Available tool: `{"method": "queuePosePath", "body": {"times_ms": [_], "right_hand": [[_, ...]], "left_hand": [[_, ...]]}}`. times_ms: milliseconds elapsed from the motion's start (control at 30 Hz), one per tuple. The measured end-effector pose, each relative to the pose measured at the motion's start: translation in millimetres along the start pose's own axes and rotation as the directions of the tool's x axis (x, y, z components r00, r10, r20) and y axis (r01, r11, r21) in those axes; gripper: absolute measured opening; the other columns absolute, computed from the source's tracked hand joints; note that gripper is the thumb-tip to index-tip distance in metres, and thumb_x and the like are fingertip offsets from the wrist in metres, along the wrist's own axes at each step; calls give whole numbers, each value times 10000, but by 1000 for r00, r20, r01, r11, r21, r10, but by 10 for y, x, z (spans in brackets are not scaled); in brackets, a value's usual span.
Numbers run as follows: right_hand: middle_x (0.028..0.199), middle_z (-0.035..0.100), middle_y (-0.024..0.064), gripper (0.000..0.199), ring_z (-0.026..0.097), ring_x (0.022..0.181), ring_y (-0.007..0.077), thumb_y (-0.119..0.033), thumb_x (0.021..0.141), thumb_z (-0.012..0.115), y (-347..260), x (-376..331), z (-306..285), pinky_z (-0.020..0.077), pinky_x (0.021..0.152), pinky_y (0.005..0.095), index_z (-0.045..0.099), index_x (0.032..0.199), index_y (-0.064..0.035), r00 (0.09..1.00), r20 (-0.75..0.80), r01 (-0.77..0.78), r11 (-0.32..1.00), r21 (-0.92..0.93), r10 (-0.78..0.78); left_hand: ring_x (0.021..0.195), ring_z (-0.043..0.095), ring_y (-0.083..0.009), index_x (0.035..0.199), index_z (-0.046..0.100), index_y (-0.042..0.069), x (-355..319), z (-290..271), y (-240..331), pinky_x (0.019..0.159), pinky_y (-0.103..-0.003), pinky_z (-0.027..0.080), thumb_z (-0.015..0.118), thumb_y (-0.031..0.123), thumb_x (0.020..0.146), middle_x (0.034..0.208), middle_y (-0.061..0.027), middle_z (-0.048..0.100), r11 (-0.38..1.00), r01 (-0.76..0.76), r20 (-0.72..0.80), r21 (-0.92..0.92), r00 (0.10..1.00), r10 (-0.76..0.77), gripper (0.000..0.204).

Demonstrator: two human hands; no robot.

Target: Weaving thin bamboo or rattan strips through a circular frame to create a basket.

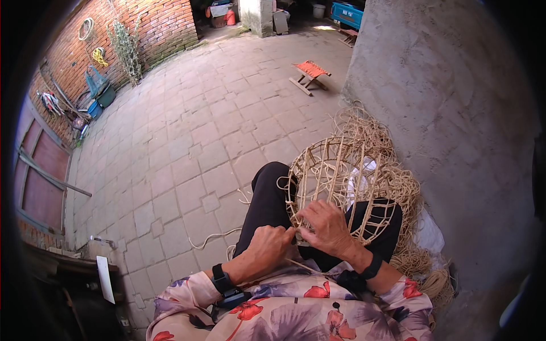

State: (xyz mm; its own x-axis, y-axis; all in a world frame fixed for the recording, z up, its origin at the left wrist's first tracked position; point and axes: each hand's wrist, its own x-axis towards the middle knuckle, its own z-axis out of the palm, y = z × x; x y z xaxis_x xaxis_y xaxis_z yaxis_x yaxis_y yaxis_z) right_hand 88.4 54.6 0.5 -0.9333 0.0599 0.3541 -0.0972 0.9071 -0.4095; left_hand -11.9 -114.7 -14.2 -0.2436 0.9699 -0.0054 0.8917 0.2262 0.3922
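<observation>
A round, open framework of tan cord and hoops point(328, 149), like a basket or net, rests across my lap and dark trousers. My left hand point(266, 248) is closed at its near left rim, with thumb and finger pressed together there. Right beside it, my right hand point(330, 229) bends its fingers in a pinch close to the same rim. The fingertips of both hands nearly meet, and whatever thin piece lies between them is hidden. A strand of cord point(301, 265) shows just below my hands.
A large tangle of tan cord point(401, 190) lies right of the frame along the grey wall point(449, 113), with white cloth point(429, 236) beneath. Loose cord point(213, 236) trails on the paving at left. A folding stool point(310, 71) with an orange seat stands ahead.
</observation>
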Motion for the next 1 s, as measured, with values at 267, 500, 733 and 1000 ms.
{"method": "queuePosePath", "body": {"times_ms": [267, 500, 733, 1000], "right_hand": [[923, 498, 115, 404, 538, 856, 311, -182, 672, 727, -140, -19, 117, 426, 745, 434, 528, 1008, -76, 978, -157, -165, 975, -151, 141], [897, 512, 129, 416, 563, 830, 326, -140, 635, 753, -143, -17, 159, 467, 715, 427, 507, 961, -61, 971, -175, -193, 966, -171, 163], [862, 519, 118, 396, 572, 812, 319, -149, 632, 748, -133, -15, 184, 471, 704, 422, 500, 928, -63, 965, -204, -203, 963, -180, 165], [848, 526, 106, 378, 571, 802, 307, -159, 629, 745, -127, -17, 189, 461, 703, 413, 507, 908, -68, 962, -224, -198, 964, -179, 156]], "left_hand": [[701, 649, -326, 959, 613, 57, -6, 45, -15, 607, -426, 515, 644, 210, 822, 781, -145, 632, 999, 8, -30, 47, 1000, -7, 208], [760, 631, -366, 953, 642, 18, 1, 15, 15, 660, -436, 509, 593, 111, 847, 809, -180, 612, 917, 97, -171, -386, 970, -175, 149], [849, 634, -396, 981, 639, -23, 74, 98, 55, 746, -435, 504, 572, 82, 849, 895, -207, 641, 839, 91, -216, -536, 946, -241, 181], [850, 643, -396, 973, 647, -22, 107, 109, 49, 745, -421, 513, 595, 85, 831, 892, -212, 655, 801, 106, -259, -590, 914, -311, 185]]}}
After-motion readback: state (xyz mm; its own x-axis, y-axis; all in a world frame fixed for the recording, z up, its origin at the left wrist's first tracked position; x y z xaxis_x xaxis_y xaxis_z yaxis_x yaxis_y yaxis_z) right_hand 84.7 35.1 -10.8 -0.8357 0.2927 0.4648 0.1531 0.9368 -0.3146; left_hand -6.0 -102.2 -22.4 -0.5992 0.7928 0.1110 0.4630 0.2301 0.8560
